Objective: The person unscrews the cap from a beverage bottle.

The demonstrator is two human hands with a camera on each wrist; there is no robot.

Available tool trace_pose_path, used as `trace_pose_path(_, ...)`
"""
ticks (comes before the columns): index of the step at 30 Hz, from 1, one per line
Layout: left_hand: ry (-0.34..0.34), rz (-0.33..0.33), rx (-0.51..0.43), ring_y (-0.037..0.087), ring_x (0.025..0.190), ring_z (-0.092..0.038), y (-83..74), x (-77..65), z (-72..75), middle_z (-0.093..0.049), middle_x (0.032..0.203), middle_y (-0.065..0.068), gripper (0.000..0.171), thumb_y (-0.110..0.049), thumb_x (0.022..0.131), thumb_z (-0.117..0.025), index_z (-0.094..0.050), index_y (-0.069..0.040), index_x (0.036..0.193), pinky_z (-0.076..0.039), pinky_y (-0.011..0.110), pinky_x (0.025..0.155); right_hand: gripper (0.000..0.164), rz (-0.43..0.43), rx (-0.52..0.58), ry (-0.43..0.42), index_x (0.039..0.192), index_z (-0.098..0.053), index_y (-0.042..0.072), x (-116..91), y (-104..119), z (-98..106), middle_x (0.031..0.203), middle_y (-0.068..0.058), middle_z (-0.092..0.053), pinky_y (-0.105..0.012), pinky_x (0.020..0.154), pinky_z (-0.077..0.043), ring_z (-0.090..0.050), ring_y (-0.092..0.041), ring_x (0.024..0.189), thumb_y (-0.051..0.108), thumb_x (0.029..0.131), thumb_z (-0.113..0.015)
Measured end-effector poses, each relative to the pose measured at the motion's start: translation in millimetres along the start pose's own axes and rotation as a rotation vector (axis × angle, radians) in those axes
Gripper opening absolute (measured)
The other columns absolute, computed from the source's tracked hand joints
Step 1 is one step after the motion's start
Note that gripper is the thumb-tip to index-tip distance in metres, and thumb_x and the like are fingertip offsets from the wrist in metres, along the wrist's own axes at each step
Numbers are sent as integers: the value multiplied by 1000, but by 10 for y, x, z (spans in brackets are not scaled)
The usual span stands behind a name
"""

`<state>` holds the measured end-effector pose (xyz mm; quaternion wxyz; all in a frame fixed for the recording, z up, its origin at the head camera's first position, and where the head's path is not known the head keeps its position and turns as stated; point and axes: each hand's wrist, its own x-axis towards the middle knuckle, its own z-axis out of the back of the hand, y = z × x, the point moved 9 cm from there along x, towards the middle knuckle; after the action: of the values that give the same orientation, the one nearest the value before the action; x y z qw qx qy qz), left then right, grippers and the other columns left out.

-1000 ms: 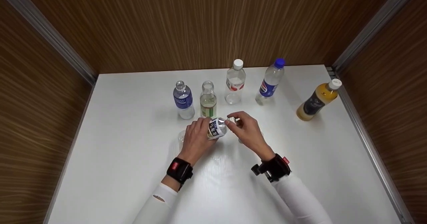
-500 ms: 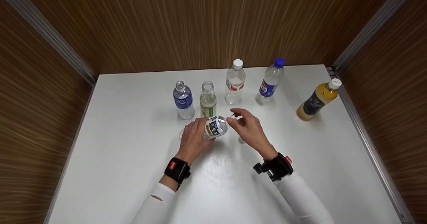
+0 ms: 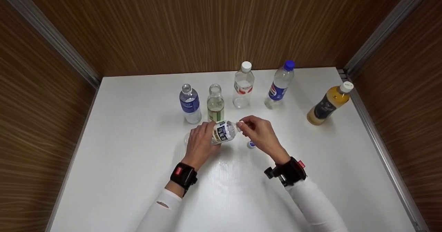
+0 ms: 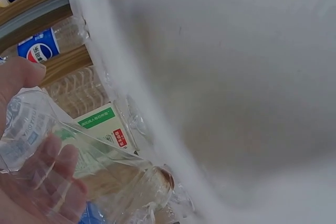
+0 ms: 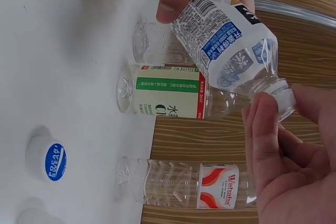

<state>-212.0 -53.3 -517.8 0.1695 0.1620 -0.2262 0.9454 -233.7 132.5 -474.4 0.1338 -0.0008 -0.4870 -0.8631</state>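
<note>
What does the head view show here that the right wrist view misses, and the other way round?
Only the head view shows the yellow bottle, the blue-capped bottle and the whole white table. Only the right wrist view shows the loose cap's blue print and the barcode on the held bottle. Both show the left hand gripping that tilted bottle, the right hand with its fingers at the bottle's neck, and the green-labelled bottle behind.
</note>
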Motion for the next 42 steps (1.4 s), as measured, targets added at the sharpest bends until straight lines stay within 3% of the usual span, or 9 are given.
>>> trace_pose_path(8,45,24,-105,28,95,-63,24,-14,-14,-65,109,9,71,-22,72,-91,-56,-6,131,-50,44,84,27,215,-63,3,116,-71,-2,-72,195,25,96,-5,-67,-29,75,-56,-64,-14,84,17,98,-73)
trace_pose_path(14,44,16,-123,28,94,-63,41,-24,-5,-65,108,9,70,-21,72,-91,-56,-6,130,-51,45,84,30,284,-33,63,121,-68,-2,-80,220,-4,101,-6,-66,-32,83,-59,-65,-16,92,17,98,-72)
trace_pose_path(17,36,11,-108,28,93,-64,48,-26,-6,-66,108,9,69,-20,72,-91,-56,-6,130,-51,44,84,36,255,-26,98,128,-66,-2,-71,190,-16,109,-9,-68,-34,87,-59,-67,-19,97,19,99,-71)
trace_pose_path(21,22,-2,-70,28,90,-63,42,-21,-2,-65,106,10,67,-20,71,-91,-57,-6,127,-52,45,83,48,90,-53,106,137,-62,-1,-37,74,4,117,-13,-71,-40,87,-60,-72,-23,98,33,103,-67)
trace_pose_path(26,40,-11,-33,28,90,-62,35,-21,-17,-64,106,9,70,-21,69,-93,-57,-7,127,-51,45,85,48,-65,-109,50,121,-73,3,2,-41,93,96,-6,-76,-41,74,-59,-73,-19,82,46,105,-58)
trace_pose_path(31,63,-14,-25,27,93,-62,31,-23,-36,-65,109,9,69,-21,70,-92,-57,-7,128,-51,45,88,52,-55,-106,83,132,-67,4,14,-39,66,122,-12,-73,-48,87,-58,-74,-30,101,46,103,-62)
trace_pose_path(36,73,-12,-25,28,93,-63,27,-18,-52,-65,109,9,65,-19,72,-89,-58,-7,128,-51,45,88,77,-21,-120,129,159,-40,10,12,-24,11,159,-14,-44,-55,113,-40,-48,-36,141,51,99,-66)
trace_pose_path(39,73,-13,-23,28,94,-63,23,-16,-52,-65,110,9,64,-19,73,-88,-58,-7,128,-51,46,88,79,-24,-130,125,159,-39,10,7,-30,-7,160,-14,-44,-56,113,-39,-47,-36,142,53,98,-65)
trace_pose_path(42,74,-13,-19,28,95,-63,21,-17,-51,-65,111,9,66,-21,72,-89,-58,-8,128,-50,45,89,69,-24,-130,111,152,-50,7,-1,-34,-22,141,-16,-61,-53,101,-51,-64,-34,123,50,101,-64)
